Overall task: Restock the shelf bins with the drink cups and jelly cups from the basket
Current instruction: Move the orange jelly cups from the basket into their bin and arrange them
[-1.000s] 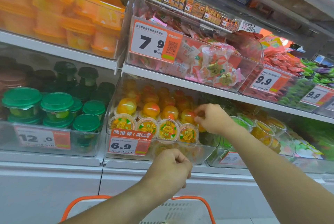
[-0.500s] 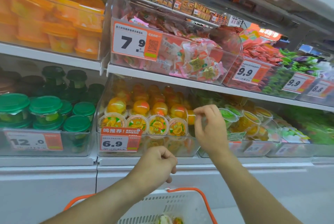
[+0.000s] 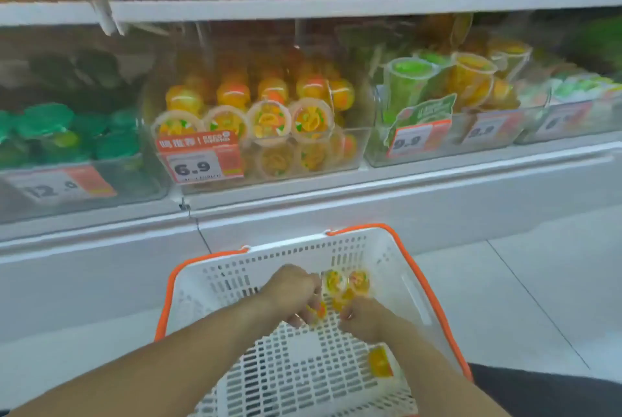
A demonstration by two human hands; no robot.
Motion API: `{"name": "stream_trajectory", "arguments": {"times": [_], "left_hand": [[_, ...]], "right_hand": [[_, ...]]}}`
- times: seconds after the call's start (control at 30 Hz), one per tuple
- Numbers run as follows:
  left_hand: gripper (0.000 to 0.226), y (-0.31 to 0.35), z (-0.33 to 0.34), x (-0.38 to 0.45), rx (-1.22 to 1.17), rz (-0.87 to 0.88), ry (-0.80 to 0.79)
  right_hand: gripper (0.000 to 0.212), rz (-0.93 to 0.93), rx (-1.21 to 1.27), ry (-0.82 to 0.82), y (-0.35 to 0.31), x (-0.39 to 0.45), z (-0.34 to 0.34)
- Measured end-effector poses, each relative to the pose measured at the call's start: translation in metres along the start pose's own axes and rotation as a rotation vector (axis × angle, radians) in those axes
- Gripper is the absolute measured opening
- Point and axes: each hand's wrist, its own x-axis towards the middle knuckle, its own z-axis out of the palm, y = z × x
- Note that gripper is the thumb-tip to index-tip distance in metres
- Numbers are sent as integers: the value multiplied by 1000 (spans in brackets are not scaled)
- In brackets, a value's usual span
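Note:
A white basket with an orange rim (image 3: pixel 417 268) sits low in front of me. Both hands are inside it. My left hand (image 3: pixel 294 293) is curled around a small orange jelly cup (image 3: pixel 319 310). My right hand (image 3: pixel 365 319) has its fingers closed against another orange jelly cup (image 3: pixel 340 301). Two more jelly cups (image 3: pixel 346 281) lie just behind the hands, and one (image 3: pixel 380 362) rests by my right forearm. On the shelf above, the clear bin tagged 6.9 (image 3: pixel 350 160) holds several orange jelly cups. The bin to its right (image 3: pixel 373 157) holds green and yellow drink cups (image 3: pixel 412 81).
A bin of green-lidded cups (image 3: pixel 50 133) tagged 12.0 stands at the left. The upper shelf edge (image 3: pixel 336 7) overhangs the bins, with snack bins above it. A white cabinet front (image 3: pixel 370 214) runs below the shelf. Light floor tiles (image 3: pixel 521 298) lie to the right.
Both hands dropped from the jelly cup bin down into the basket and closed on cups there. My view tilted downward, so the basket now fills the bottom.

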Motion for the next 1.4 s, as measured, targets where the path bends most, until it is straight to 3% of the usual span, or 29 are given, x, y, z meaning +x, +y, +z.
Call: {"name": "stream_trajectory", "arguments": {"times": [0.13, 0.2, 0.33, 0.47, 0.53, 0.67, 0.83, 0.93, 1.0, 1.1, 1.17, 1.23, 1.3, 1.4], "left_hand": [[31, -55, 44, 43, 418, 31, 23], [25, -92, 65, 61, 592, 14, 20], [71, -146, 87, 97, 860, -89, 71], [76, -171, 87, 134, 994, 5, 181], [81, -176, 85, 155, 1020, 81, 161], [84, -183, 94, 185, 871, 89, 106], [56, -190, 108, 191, 578, 63, 246], [36, -194, 99, 176, 305, -143, 170], [35, -199, 85, 160, 131, -345, 85], [35, -212, 54, 122, -177, -615, -176], [30, -218, 32, 96, -242, -689, -449], [27, -220, 10, 77, -349, -691, -583], [24, -212, -7, 64, -379, -661, -595], [23, -174, -30, 46, -263, -523, -613]], "right_hand": [[31, 109, -122, -202, 37, -9, 47], [34, 142, -106, -288, 53, -12, 71], [40, 239, 23, -265, 83, -9, 76], [35, 222, -94, -223, 101, 2, 68], [33, 258, -104, -166, 103, 6, 70], [67, 300, -182, -123, 101, 5, 82], [86, 295, -235, -339, 115, 6, 104], [82, 310, -223, -363, 109, 12, 110], [78, 310, -218, -353, 98, 17, 112], [60, 270, -233, -332, 78, 21, 114], [63, 227, -127, -413, 64, 18, 119], [66, 223, 183, -506, 45, 13, 125], [60, 191, 495, -492, 21, 5, 124], [59, 17, 658, -332, -22, -8, 95]]}}
